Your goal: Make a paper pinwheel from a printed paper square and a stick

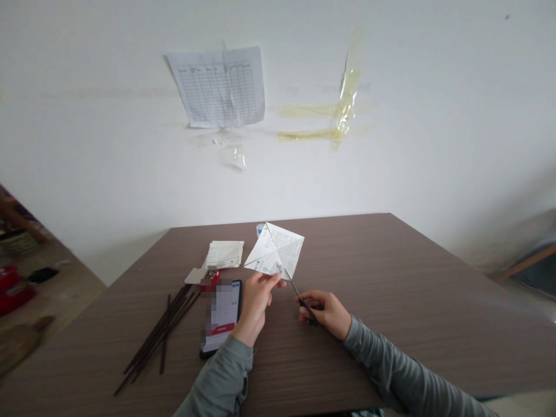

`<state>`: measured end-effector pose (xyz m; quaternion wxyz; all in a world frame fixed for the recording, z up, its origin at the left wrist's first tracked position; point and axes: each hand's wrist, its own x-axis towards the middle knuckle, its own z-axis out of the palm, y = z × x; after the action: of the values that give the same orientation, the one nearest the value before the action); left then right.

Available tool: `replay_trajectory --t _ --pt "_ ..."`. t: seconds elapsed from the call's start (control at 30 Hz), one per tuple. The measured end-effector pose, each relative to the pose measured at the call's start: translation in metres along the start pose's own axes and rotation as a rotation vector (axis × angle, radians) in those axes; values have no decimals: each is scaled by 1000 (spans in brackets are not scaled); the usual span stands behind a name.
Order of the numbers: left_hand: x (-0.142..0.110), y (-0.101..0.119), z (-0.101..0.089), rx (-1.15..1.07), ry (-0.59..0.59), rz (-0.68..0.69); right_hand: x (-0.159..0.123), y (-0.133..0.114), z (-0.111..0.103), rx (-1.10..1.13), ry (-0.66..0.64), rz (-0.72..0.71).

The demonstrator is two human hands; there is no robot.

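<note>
Paper (278, 247): creased, pinched in left hand (257, 296)
Scissors (308, 309): gripped in right hand (326, 310)
Sticks (165, 324): slender, toward left edge of surface (377, 272)

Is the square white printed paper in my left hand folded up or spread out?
Spread out: the square white printed paper shows a broad four-cornered face, held by your left hand, with lines running toward its middle.

R of R fingers (319, 298), a hand could pass w/o obstruction over tabletop (412, 289), fwd as far as wall (391, 139). Betw. R & L fingers (274, 280), scissors (309, 313) blocked. Just ahead of L fingers, creased paper (280, 243) was in the way. L of them: phone (230, 307) v. near, then red box (212, 278), sticks (167, 327) farther out; paper stack (225, 255) fwd-L.
</note>
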<state>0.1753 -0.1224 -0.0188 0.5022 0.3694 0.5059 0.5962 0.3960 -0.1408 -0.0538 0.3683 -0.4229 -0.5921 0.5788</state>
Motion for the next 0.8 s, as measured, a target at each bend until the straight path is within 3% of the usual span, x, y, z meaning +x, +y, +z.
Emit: replay_trajectory --t 0.8 --pt "-5 6 4 59 9 -13 3 1 1 -11 12 -36"
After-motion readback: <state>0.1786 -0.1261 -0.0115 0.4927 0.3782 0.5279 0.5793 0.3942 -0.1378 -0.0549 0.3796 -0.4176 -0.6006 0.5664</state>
